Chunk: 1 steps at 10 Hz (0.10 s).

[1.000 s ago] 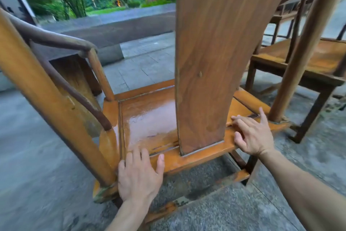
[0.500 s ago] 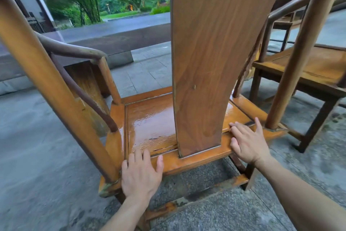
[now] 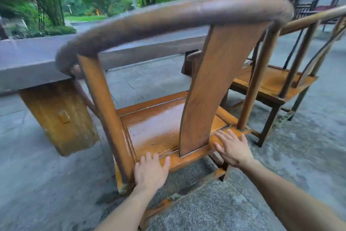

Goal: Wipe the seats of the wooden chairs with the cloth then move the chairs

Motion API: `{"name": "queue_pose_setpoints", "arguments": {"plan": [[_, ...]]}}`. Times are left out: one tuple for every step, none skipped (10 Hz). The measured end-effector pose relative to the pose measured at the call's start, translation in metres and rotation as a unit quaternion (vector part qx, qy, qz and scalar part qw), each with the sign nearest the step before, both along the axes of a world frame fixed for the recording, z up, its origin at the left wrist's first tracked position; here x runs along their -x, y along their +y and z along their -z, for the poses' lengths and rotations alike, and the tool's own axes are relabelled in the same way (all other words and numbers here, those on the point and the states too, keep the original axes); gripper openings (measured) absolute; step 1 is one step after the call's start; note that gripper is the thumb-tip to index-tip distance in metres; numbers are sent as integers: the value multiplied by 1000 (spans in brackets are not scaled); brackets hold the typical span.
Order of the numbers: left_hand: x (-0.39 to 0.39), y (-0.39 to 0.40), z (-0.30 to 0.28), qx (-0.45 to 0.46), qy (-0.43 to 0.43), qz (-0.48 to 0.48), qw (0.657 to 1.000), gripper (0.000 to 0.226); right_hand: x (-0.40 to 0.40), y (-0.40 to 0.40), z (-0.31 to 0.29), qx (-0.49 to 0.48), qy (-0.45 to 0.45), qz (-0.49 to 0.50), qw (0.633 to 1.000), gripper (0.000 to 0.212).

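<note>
A wooden armchair [image 3: 211, 88] with a curved top rail stands right in front of me, seen from behind. Its seat [image 3: 155, 124] shines wet. My left hand [image 3: 149, 171] lies flat on the seat's rear rail beside the left back post, fingers straight. On the same rail, just right of the broad back splat, my right hand [image 3: 232, 148] rests with spread fingers. A second wooden chair [image 3: 271, 83] stands close to the right. No cloth is in view.
A long stone bench [image 3: 37, 56] on a wooden block leg [image 3: 58, 116] runs across the left, just beyond the chair. The floor is grey stone paving. More dark furniture [image 3: 299, 6] stands at the far right by a wall.
My view has risen and pulled back, so the chair's curved top rail now shows. Both hands stay on the rear seat rail, and the chair sits a little further from me.
</note>
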<state>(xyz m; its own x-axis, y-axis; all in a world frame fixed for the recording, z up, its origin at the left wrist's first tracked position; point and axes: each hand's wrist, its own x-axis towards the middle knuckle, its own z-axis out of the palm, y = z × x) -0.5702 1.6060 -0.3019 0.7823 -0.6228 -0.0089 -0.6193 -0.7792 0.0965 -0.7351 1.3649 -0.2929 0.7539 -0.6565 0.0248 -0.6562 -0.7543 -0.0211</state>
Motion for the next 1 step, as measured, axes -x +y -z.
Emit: {"name": "queue_pose_setpoints", "arguments": {"plan": [[9,10,-34,9,21,52,998,66,9,17,-37,-20,2,-6,1000,60]]}}
